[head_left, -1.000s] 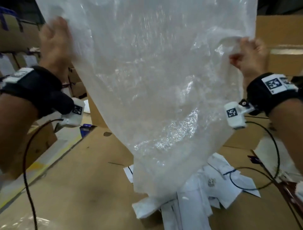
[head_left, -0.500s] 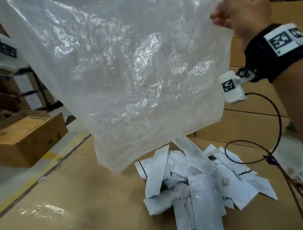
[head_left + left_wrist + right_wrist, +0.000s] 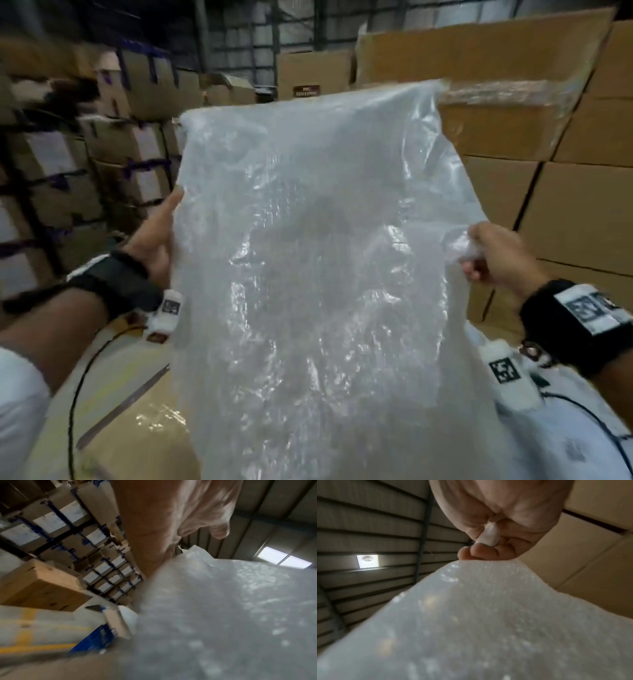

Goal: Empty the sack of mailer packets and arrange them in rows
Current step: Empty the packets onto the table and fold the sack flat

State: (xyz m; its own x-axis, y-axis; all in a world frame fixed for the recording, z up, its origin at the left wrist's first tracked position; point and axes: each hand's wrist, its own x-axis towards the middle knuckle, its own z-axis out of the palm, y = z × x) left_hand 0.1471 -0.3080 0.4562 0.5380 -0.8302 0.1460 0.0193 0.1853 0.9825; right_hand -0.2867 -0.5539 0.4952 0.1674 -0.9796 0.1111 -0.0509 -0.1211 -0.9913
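Stacked cardboard boxes [image 3: 565, 192] wall in the far side and the left, so free room lies mostly toward the person. The sack [image 3: 318, 274], a big translucent sheet of woven plastic, hangs upright in mid-air and hides nearly all of the cardboard floor [image 3: 137, 421] below. The right hand [image 3: 496, 253] pinches a bunched fold of its right edge in curled fingers. The left hand [image 3: 154, 236] holds the left edge; I cannot tell how tightly. Packets [image 3: 565, 445] show only as a white blur at lower right. Lowered blind, the sack could drape over or scatter them; a loose left hold might let it swing.
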